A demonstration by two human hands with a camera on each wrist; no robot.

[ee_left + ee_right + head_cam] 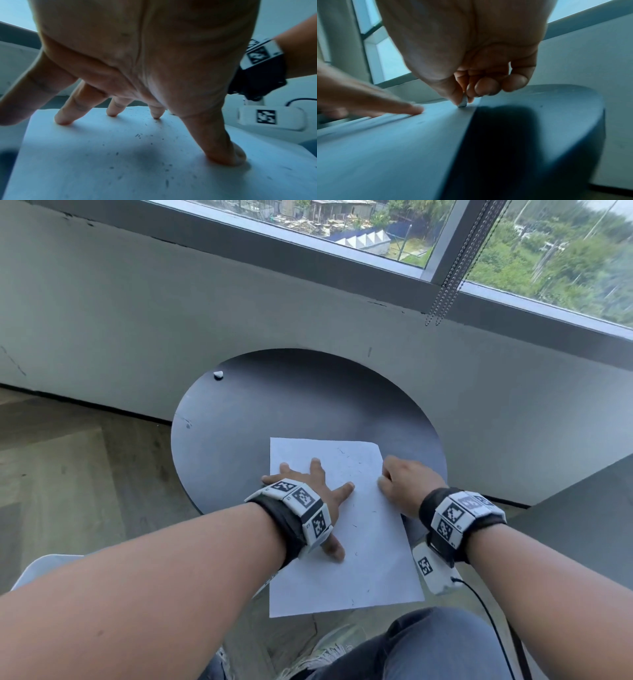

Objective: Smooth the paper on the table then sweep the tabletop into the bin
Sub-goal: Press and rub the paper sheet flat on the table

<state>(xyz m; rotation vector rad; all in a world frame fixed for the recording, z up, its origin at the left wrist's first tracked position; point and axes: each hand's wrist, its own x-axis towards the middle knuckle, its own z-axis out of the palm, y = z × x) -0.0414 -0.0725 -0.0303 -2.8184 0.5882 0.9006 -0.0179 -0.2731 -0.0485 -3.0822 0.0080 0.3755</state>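
White speck-dusted paper (pixel 359 529) lies flat under splayed left hand (pixel 310 491); right hand (pixel 406 486) pinches a small eraser (pixel 462 103).

A small pale object (pixel 462 103) pinched in the right hand (pixel 471 54) is too blurred to identify; fingertips hide most of it.

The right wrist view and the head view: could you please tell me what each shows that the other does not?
Only the right wrist view shows the small pale piece that the right hand pinches against the paper near its right edge. Only the head view shows the whole round dark table, the sheet overhanging its near edge, the white scrap at the far left, and the window. Both show the left hand spread flat on the paper.
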